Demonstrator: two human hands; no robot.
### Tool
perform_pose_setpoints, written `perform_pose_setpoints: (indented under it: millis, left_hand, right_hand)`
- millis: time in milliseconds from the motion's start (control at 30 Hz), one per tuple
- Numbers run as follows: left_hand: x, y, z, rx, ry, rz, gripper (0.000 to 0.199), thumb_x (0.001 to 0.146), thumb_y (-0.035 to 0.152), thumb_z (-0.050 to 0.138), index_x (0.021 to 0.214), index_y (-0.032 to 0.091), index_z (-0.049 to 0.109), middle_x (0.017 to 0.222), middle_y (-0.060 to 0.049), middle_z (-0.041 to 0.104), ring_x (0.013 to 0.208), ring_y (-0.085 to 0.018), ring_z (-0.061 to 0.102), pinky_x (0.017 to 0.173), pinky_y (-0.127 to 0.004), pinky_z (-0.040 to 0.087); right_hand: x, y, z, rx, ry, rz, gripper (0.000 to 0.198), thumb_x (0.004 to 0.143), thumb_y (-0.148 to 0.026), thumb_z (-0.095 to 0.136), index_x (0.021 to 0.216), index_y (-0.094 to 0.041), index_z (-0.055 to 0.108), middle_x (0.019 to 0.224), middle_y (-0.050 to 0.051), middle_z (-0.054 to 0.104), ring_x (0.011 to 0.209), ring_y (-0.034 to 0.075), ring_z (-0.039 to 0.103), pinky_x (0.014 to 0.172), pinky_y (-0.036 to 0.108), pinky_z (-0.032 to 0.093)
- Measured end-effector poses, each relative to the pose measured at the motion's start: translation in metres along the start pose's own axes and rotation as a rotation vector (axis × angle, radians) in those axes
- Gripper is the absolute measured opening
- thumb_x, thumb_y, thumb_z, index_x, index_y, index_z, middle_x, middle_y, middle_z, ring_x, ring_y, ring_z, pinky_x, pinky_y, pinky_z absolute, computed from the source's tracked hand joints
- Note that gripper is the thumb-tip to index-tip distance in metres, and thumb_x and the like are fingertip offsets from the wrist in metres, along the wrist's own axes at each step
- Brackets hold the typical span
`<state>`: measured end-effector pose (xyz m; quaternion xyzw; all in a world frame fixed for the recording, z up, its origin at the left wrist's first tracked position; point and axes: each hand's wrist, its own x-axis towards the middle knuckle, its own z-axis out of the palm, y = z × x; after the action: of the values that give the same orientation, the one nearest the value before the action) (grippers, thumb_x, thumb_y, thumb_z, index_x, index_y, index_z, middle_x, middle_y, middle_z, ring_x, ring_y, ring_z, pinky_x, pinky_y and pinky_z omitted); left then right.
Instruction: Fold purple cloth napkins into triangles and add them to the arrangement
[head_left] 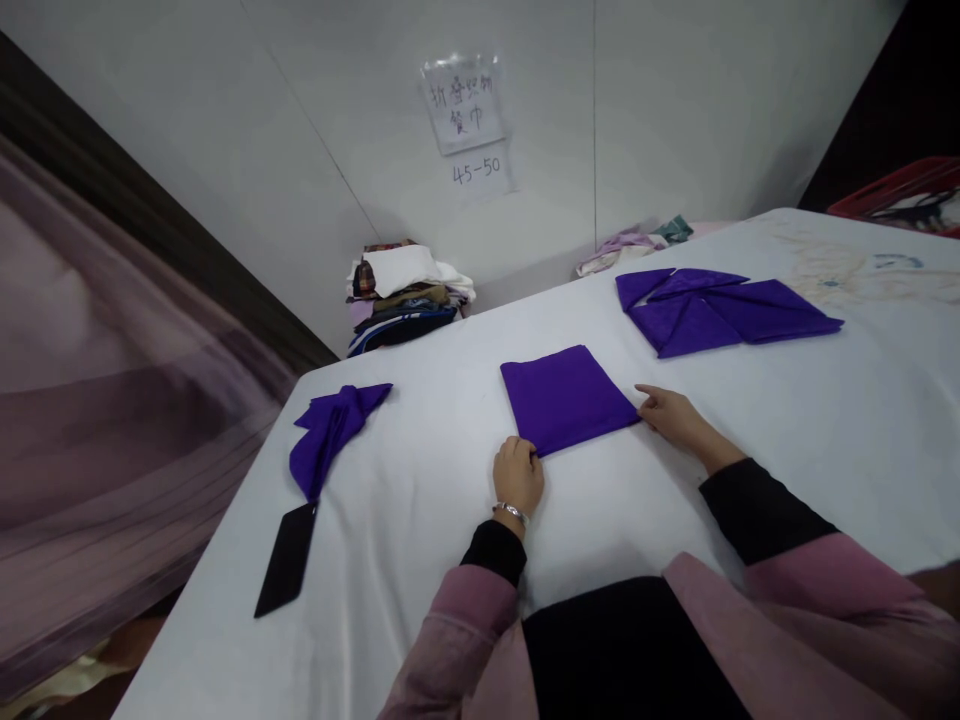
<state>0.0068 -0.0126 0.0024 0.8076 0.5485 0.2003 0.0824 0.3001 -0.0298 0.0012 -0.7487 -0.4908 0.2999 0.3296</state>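
Observation:
A purple cloth napkin (pixel 568 400), folded to a flat square, lies on the white tablecloth in front of me. My left hand (pixel 518 474), with a bracelet at the wrist, has its fingers closed on the near left corner. At the near right corner, my right hand (pixel 670 412) pinches the edge between thumb and fingers, the index finger pointing out. Further left lies another purple napkin (pixel 330 430), gathered into a knotted or pleated shape. Several purple napkins (pixel 705 318), folded into pointed pieces, overlap at the back right.
A black flat rectangular object (pixel 287 560) lies near the table's left edge. Behind the white table (pixel 420 560) stand stacked folded clothes (pixel 405 300) and a lilac cloth bundle (pixel 626 248) against the wall. A paper sign (pixel 465 105) hangs there. A red basket (pixel 900 185) is far right; a sheer curtain (pixel 112 400) hangs left.

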Motion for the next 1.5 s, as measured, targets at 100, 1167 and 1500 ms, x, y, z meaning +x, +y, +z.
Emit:
perform_pose_setpoints:
  millis: [100, 1167, 1500]
  left_hand:
    - [-0.002, 0.0, 0.0, 0.001, 0.002, -0.004, 0.02, 0.073, 0.005, 0.051, 0.084, 0.02, 0.058, 0.091, -0.004, 0.058, 0.088, -0.02, 0.052, 0.079, -0.033, 0.042]
    - [-0.005, 0.005, 0.001, -0.063, 0.019, 0.082, 0.013, 0.085, 0.02, 0.052, 0.09, 0.022, 0.063, 0.096, -0.004, 0.06, 0.093, -0.02, 0.05, 0.081, -0.038, 0.04]
    - [-0.006, 0.003, 0.002, -0.114, 0.003, 0.063, 0.014, 0.084, 0.019, 0.052, 0.092, 0.023, 0.063, 0.098, -0.004, 0.06, 0.094, -0.021, 0.051, 0.082, -0.039, 0.04]
  right_hand:
    - [0.0, 0.003, 0.0, -0.115, 0.043, -0.058, 0.053, 0.074, -0.018, 0.054, 0.126, -0.012, 0.054, 0.071, 0.001, 0.066, 0.055, 0.012, 0.056, 0.053, 0.024, 0.043]
    - [0.08, -0.141, 0.166, -0.601, -0.329, -0.705, 0.073, 0.09, -0.06, 0.021, 0.145, -0.012, 0.026, 0.152, 0.014, 0.019, 0.139, 0.027, 0.013, 0.11, 0.05, 0.012]
    - [0.105, -0.121, 0.15, -0.633, -0.226, -0.592, 0.075, 0.089, -0.062, 0.017, 0.145, -0.013, 0.025, 0.152, 0.013, 0.021, 0.139, 0.026, 0.014, 0.11, 0.048, 0.012]
